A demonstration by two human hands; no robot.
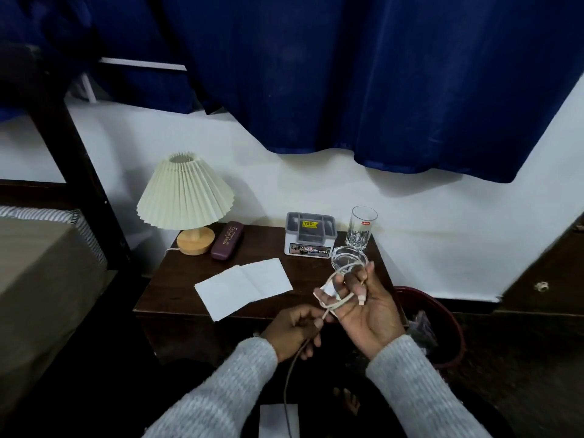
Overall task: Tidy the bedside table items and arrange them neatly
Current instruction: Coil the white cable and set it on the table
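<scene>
A white charging cable (335,306) is looped around the fingers of my right hand (368,306), which is held palm up over the front right of the dark wooden bedside table (177,289). My left hand (292,330) pinches the cable just left of the loop, and the rest of the cable hangs down past my sleeve. On the table lie white folded papers (243,286), a maroon spectacle case (227,240), a pleated lamp (186,197), a grey-and-white organiser box (309,233), a drinking glass (361,226) and a clear glass dish (346,259).
A red waste bin (442,327) with dark contents stands right of the table. A bed (41,279) with a dark frame is on the left. Blue curtains (347,74) hang above the white wall. A white sheet (278,420) lies on the floor near my foot.
</scene>
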